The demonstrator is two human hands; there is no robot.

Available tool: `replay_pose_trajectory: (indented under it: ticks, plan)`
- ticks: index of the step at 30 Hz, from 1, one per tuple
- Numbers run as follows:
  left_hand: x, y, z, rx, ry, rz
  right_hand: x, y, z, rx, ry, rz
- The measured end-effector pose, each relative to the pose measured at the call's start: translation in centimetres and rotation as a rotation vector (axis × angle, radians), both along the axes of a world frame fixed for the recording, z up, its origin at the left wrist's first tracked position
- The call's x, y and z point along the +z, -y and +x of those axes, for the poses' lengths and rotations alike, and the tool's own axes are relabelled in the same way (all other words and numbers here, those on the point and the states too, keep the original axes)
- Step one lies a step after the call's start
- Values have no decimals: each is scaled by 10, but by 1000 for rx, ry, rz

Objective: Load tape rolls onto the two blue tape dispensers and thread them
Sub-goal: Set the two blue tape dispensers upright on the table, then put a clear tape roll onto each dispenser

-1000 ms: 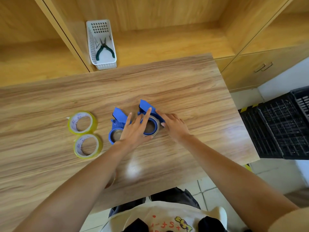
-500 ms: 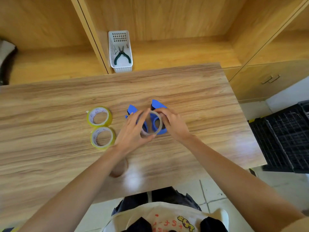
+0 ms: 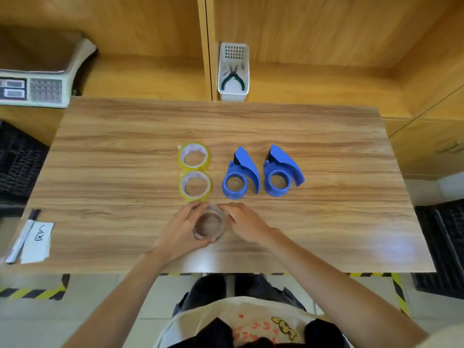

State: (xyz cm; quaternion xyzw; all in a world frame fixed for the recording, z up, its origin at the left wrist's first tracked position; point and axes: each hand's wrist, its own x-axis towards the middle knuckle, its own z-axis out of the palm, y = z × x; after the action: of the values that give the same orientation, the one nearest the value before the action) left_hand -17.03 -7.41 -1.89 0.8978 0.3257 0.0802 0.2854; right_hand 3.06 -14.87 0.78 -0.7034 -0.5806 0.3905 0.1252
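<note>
Two blue tape dispensers lie flat side by side on the wooden table (image 3: pixel 326 222): the left dispenser (image 3: pixel 239 175) and the right dispenser (image 3: pixel 282 172), both with bare hubs. Left of them lie two yellow tape rolls, the far roll (image 3: pixel 194 156) and the near roll (image 3: pixel 195 186). Closer to me, a clear ring, seemingly an empty tape core (image 3: pixel 209 225), is held between both hands. My left hand (image 3: pixel 183 231) wraps its left side and my right hand (image 3: pixel 244 222) touches its right side.
A white basket (image 3: pixel 233 71) holding green-handled pliers stands on the shelf behind the table. A weighing scale (image 3: pixel 37 79) sits at the back left. Paper slips (image 3: pixel 35 241) lie at the table's left front corner. Black crates flank the table on both sides.
Both hands have drawn the clear ring off the right dispenser and brought it toward me, near the table's front. The head view shifted, showing both dispensers bare.
</note>
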Motion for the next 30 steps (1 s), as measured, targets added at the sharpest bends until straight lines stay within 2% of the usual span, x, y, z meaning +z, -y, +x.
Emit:
replay_pose_trajectory:
  ticks: [4,9,14,16,19,22,24,30]
  plan:
    - [-6,0,-8,1,0,-85,-7,3,-10,-7,48,-38]
    - [0,-10,-5,14,-92,-141,-9,-3,-6,-37,45,-38]
    - [6,-44,11,138,-10,-88,-7,-24,6,-87,31,-32]
    - [2,-62,18,119,-119,2,-6,-34,10,-103,12,-12]
    - [-2,-83,27,7,-379,38,-5,-45,16,-129,-4,27]
    - [-6,-90,28,-106,-455,176,-5,-48,24,-151,-7,41]
    - [-7,-92,29,-155,-413,279,-8,-47,31,-185,-6,58]
    - [12,-78,46,-175,-246,346,-13,-38,63,-427,114,234]
